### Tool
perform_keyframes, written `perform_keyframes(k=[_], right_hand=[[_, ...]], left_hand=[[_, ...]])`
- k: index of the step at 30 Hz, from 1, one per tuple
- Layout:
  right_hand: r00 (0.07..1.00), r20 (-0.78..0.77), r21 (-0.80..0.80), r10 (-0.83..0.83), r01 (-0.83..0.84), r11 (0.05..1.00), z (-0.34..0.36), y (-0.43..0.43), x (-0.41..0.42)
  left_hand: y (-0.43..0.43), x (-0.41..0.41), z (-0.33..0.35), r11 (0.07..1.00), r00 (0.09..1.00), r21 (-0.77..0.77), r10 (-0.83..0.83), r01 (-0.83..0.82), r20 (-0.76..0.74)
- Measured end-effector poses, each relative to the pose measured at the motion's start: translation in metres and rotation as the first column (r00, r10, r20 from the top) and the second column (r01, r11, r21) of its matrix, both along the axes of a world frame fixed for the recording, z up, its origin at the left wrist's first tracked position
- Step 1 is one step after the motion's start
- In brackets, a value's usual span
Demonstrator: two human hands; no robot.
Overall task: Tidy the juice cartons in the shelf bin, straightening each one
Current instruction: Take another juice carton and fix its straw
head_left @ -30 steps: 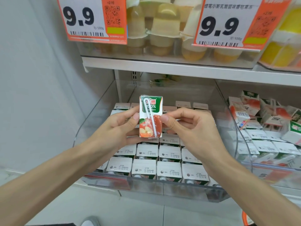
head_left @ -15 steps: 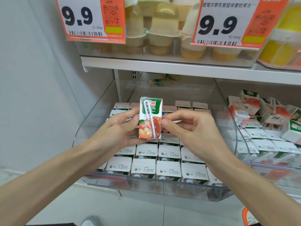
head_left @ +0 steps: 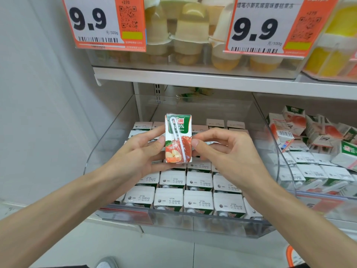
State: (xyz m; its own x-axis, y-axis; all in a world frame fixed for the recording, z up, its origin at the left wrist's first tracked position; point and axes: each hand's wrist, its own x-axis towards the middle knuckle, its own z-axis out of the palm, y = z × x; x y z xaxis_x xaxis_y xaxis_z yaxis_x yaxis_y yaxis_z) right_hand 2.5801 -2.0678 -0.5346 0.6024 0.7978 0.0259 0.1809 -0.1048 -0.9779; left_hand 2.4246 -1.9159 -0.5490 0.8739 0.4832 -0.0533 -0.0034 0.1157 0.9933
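Currently the left hand (head_left: 139, 151) and right hand (head_left: 222, 149) both pinch one upright juice carton (head_left: 178, 139) above the shelf bin (head_left: 193, 225), toward 12 o'clock from the front rows (head_left: 199, 202); a slackened pinch could drop it, toppling straightened neighbours.

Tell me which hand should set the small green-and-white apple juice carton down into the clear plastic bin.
Left, probably. The left hand cradles the green-and-white juice carton from below and behind; the right hand only pinches its right edge.
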Motion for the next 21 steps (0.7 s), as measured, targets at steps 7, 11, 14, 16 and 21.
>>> perform_keyframes(k=[7,11,14,16,21], right_hand=[[1.000,-0.012,0.058,0.000,0.001,0.998,-0.0013,0.0013,0.0014],[1.000,-0.018,0.077,0.002,0.000,0.997,-0.0009,0.0016,0.0016],[1.000,-0.010,0.072,0.001,-0.001,0.997,-0.0008,0.0018,0.0017],[1.000,-0.005,0.074,0.002,-0.001,0.997,-0.0010,0.0021,0.0020],[1.000,-0.005,0.078,-0.002,0.003,0.997,-0.0010,0.0023,0.0023]], left_hand=[[-0.0002,0.0019,0.0010,0.999,1.000,-0.024,-0.020,0.021,0.017],[-0.0014,0.0036,0.0015,0.999,1.000,-0.045,-0.015,0.016,0.025],[-0.0017,0.0043,0.0017,0.998,1.000,-0.061,-0.016,0.018,0.023],[-0.0015,0.0048,0.0019,0.997,1.000,-0.077,-0.009,0.011,0.024],[-0.0013,0.0047,0.0017,0.994,0.999,-0.105,-0.018,0.021,0.029]])
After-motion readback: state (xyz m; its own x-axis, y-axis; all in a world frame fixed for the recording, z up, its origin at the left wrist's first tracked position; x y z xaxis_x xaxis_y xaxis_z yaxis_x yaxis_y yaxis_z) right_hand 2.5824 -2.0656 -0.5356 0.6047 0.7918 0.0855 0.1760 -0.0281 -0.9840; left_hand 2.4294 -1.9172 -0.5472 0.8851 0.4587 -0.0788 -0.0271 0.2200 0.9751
